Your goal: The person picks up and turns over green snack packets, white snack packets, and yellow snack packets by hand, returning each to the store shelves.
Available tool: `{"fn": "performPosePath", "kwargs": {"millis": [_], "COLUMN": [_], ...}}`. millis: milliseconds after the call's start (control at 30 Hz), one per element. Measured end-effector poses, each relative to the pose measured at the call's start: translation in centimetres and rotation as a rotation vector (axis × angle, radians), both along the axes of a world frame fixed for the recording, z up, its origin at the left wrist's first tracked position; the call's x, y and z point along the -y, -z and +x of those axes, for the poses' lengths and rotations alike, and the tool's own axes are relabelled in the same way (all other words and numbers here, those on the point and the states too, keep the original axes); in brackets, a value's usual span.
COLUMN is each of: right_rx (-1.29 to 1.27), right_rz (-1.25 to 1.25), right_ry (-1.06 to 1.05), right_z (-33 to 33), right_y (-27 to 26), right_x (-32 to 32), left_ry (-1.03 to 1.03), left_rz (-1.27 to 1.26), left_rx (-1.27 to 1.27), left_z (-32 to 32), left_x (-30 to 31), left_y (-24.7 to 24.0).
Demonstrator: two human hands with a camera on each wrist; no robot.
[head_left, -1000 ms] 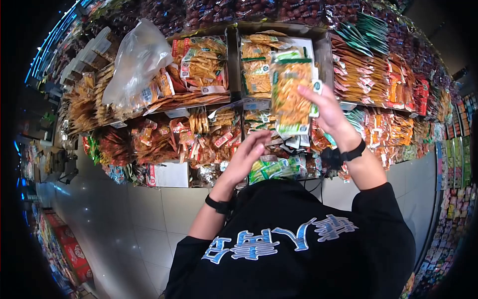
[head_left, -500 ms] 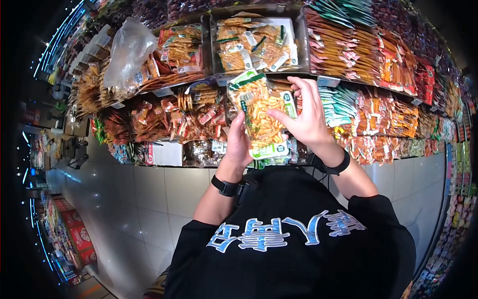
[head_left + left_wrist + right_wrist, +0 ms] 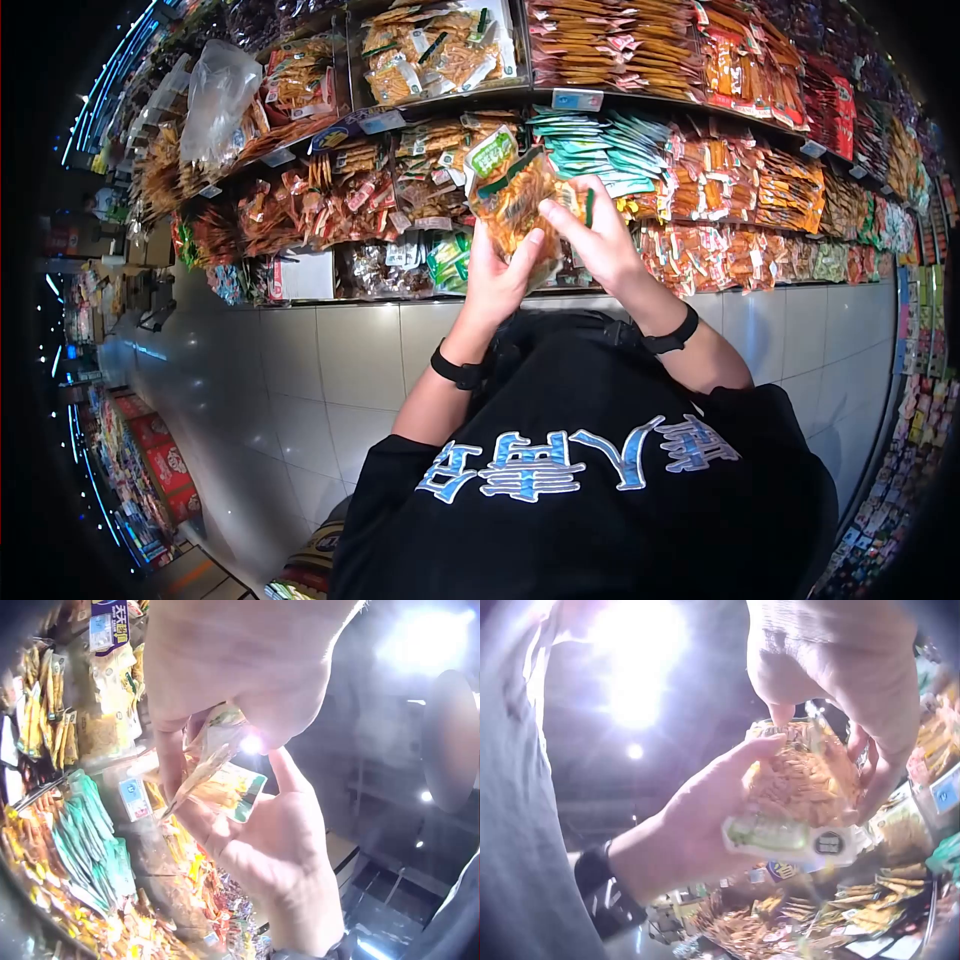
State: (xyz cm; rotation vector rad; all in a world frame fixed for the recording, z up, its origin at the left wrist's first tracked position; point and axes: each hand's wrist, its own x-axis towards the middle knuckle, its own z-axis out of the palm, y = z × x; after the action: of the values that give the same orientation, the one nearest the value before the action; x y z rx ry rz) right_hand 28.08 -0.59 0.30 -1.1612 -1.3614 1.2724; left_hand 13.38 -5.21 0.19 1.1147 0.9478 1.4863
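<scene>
Both hands hold clear snack packets (image 3: pixel 515 205) in front of the chest, over the lower shelf row. Orange-yellow pieces show through the plastic, with green-and-white labels and dark green strips at the ends. My left hand (image 3: pixel 497 278) grips the lower left part, its thumb across the front. My right hand (image 3: pixel 602 240) pinches the right side, thumb on the front and fingers behind. In the right wrist view the left thumb presses the top of a packet (image 3: pixel 802 776), its white label end downward. Most fingers of my left hand are hidden behind the packets in the head view.
Shelf bins of bagged snacks rise in tiers ahead. An upper bin (image 3: pixel 435 55) holds similar packets; teal packets (image 3: pixel 598 148) lie just right of the hands. A clear plastic bag (image 3: pixel 220 100) hangs at left. Price tags (image 3: pixel 577 99) line the shelf edge above tiled floor (image 3: pixel 360 350).
The right hand has brought the packets down from the upper bin toward the body. The left hand, earlier free, now grips them too. The packets have tilted, and the view has shifted right.
</scene>
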Motion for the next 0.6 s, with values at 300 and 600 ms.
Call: {"fn": "performPosePath", "kwargs": {"millis": [300, 600], "right_rx": [-0.641, -0.759], "right_rz": [-0.169, -0.255], "right_ry": [0.056, -0.103], "right_z": [0.9, -2.8], "right_y": [-1.5, -2.2], "right_x": [3.4, 6.9], "left_ry": [-0.251, -0.283], "left_rz": [-0.117, -0.198], "left_rx": [0.373, 0.437], "left_z": [-2.8, -6.9], "left_x": [4.5, 9.3], "left_y": [-1.6, -1.5]}}
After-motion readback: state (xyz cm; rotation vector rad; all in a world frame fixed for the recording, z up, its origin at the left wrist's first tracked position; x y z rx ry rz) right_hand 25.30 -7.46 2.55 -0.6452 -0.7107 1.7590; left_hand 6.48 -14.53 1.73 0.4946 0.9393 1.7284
